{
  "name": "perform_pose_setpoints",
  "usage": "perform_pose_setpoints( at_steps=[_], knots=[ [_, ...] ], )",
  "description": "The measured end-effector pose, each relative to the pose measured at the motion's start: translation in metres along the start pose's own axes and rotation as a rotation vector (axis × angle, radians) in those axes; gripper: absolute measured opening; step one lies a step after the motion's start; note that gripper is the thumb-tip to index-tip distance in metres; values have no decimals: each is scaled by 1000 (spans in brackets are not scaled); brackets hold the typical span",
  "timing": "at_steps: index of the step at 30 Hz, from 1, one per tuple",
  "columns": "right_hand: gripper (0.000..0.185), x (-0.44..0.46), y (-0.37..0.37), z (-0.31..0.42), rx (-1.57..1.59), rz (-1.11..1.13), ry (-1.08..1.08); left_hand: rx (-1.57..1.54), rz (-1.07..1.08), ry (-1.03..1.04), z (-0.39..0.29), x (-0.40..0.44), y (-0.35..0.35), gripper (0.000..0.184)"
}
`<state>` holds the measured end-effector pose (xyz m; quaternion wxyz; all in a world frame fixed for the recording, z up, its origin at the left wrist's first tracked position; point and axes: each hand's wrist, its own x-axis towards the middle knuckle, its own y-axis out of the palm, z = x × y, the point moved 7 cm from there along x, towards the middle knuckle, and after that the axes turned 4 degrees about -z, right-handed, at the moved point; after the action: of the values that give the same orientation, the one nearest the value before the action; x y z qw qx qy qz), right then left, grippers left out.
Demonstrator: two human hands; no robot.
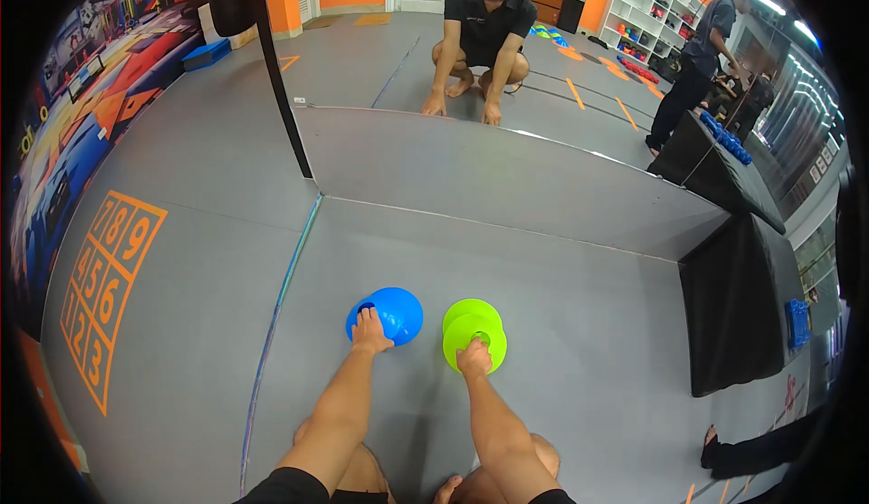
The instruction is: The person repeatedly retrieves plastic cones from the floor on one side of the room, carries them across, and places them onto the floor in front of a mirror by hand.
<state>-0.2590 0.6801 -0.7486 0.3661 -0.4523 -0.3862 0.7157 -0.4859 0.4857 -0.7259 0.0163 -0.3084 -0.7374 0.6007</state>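
On the grey mat lie overlapping blue disc cones [401, 312], and my left hand [369, 332] has its fingers closed on the near one, at its central hole. To their right are overlapping lime-green disc cones [471, 314]. My right hand [473, 356] grips the near green one at its hole, and part of the cone is hidden under the fingers. The blue and green cones are apart from each other. Both my arms reach forward from the bottom of the view.
A low grey panel [489, 165] stands ahead, with a person [489, 42] crouching behind it. Black padded blocks [738, 296] are at the right, near another person's foot [711, 445]. One more person [701, 61] stands farther back. An orange number grid [107, 278] marks the left floor.
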Motion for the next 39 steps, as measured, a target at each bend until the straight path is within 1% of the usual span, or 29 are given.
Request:
perform_pose_setpoints(
  at_steps=[2, 6, 8, 12, 15, 17, 18, 21, 22, 26, 28, 29, 32, 35, 38, 39],
  knots=[
    [53, 4, 7, -4, 62, 36, 70, 24, 2, 45, 6, 6, 10, 113],
    [60, 10, 19, -11, 198, -19, -29, 64, 34, 99, 7, 7, 19, 115],
    [66, 5, 20, -13, 238, -38, -81, 75, 11, 124, 4, 10, 28, 116],
    [77, 7, 29, -13, 229, -70, -238, 138, 8, 145, 1, 13, 40, 118],
    [84, 10, 32, -13, 212, -57, -280, 154, 0, 124, 5, 22, 59, 113],
    [87, 15, 31, -14, 241, -81, -286, 143, 31, 113, 3, 29, 65, 112],
    [88, 19, 31, -13, 243, -92, -323, 136, 52, 105, 4, 27, 70, 111],
    [91, 23, 40, -19, 236, -110, -411, 62, -8, 179, -2, 18, 48, 98],
    [92, 25, 43, -19, 236, -134, -434, 52, -5, 222, 0, 19, 50, 98],
    [95, 26, 34, -8, 136, -4, -327, -35, 16, 354, -5, 23, 52, 94],
    [97, 30, 34, -8, 135, 75, -265, 57, 42, 360, -6, 20, 59, 93],
    [98, 32, 36, -9, 84, 80, -279, 104, 52, 367, -6, 18, 61, 92],
    [97, 36, 48, -12, 118, 139, -285, 183, 71, 363, -9, 13, 59, 89],
    [96, 26, 42, -7, 83, 200, -272, 158, 156, 336, -20, 6, 45, 88],
    [96, 23, 47, -7, 158, 169, -298, 207, 154, 303, -26, 1, 47, 85],
    [97, 19, 44, -7, 188, 109, -319, 194, 114, 312, -26, 2, 50, 85]
  ],
)
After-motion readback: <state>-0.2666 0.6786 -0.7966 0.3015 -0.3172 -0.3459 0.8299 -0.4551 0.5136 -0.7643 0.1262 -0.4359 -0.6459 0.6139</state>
